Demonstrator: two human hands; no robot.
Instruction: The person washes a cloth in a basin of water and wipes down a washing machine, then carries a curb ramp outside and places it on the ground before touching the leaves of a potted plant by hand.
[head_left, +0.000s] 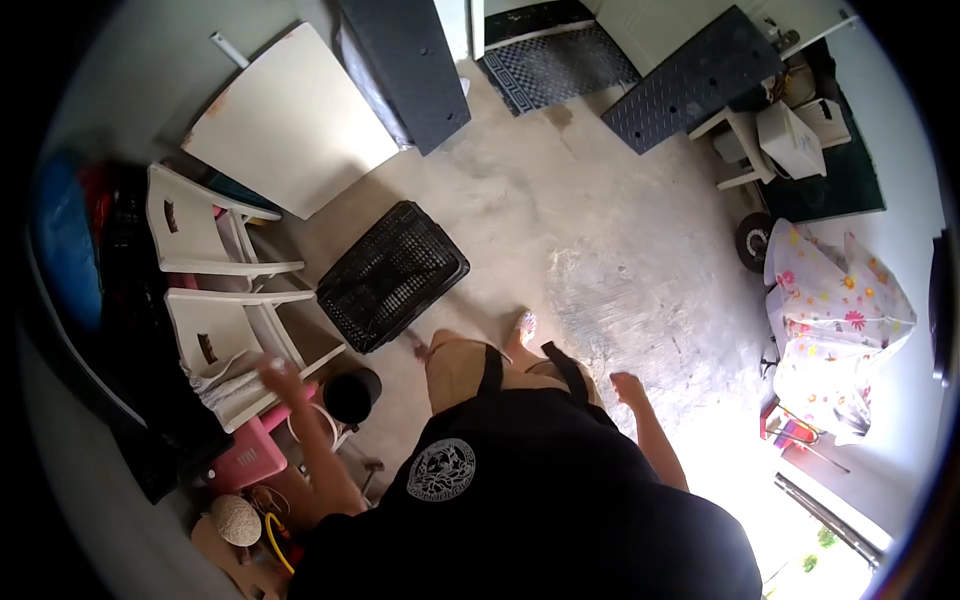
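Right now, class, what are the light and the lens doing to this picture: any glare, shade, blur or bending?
Head view: glare bleaches the lower right, paling the floor nearby; head view: deep shade hides detail beside the blue item at far left; head view: the left hand looks blurred; head view: the wide lens bows the white board's edges, with black corners.

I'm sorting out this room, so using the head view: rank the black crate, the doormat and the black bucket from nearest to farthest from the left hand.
From the left hand:
1. Black bucket, just to its right.
2. Black crate, ahead and right.
3. Doormat, far ahead and right.
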